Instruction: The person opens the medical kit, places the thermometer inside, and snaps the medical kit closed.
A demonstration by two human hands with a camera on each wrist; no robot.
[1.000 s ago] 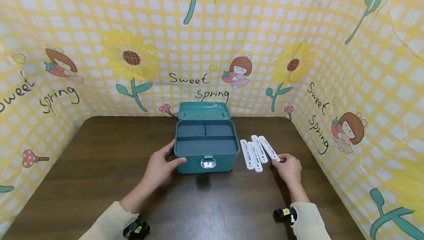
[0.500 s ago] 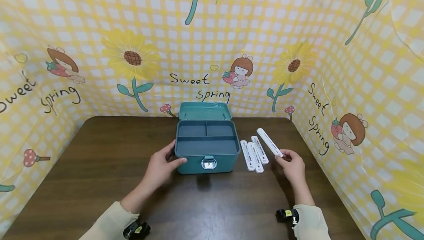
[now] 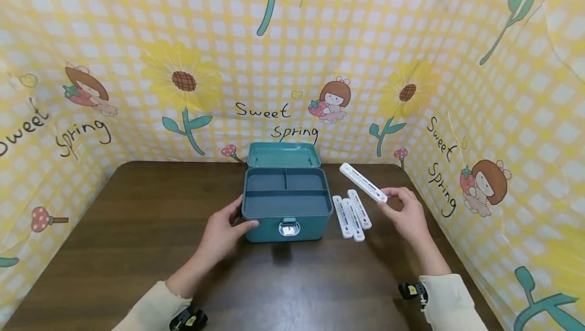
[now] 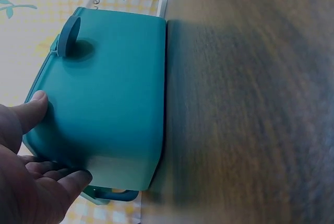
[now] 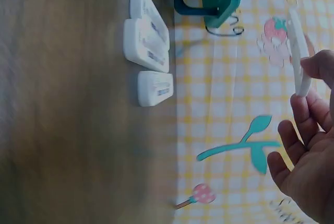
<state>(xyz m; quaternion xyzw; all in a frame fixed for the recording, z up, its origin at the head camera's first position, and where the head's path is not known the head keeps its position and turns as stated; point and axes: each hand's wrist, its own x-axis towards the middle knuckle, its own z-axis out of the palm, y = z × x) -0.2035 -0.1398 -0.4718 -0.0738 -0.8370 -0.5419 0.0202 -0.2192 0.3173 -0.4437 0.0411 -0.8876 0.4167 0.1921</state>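
Note:
A teal storage box (image 3: pixel 265 232) with a metal clasp stands on the table, lid (image 3: pixel 283 155) raised at the back. Its grey top tray (image 3: pixel 283 204) has three bare compartments. My left hand (image 3: pixel 224 229) holds the box's front left corner, thumb on the front and fingers along the side, as the left wrist view also shows. Between thumb and fingertips of my right hand (image 3: pixel 407 214) is one end of a flat white bar (image 3: pixel 361 181) with rounded ends and small dark print, raised and slanting toward the back left. Three similar white bars (image 3: pixel 358 209) lie right of the box.
The dark wooden table (image 3: pixel 151 219) has a yellow checked cloth (image 3: pixel 205 16) with printed flowers hung behind it and along its sides. Low at the back of the box is a handle (image 5: pixel 193 7), seen in the right wrist view.
My right hand has picked its white bar up from beside the others, raising it and moving it backward, its far end swinging left. My left hand stays at the box.

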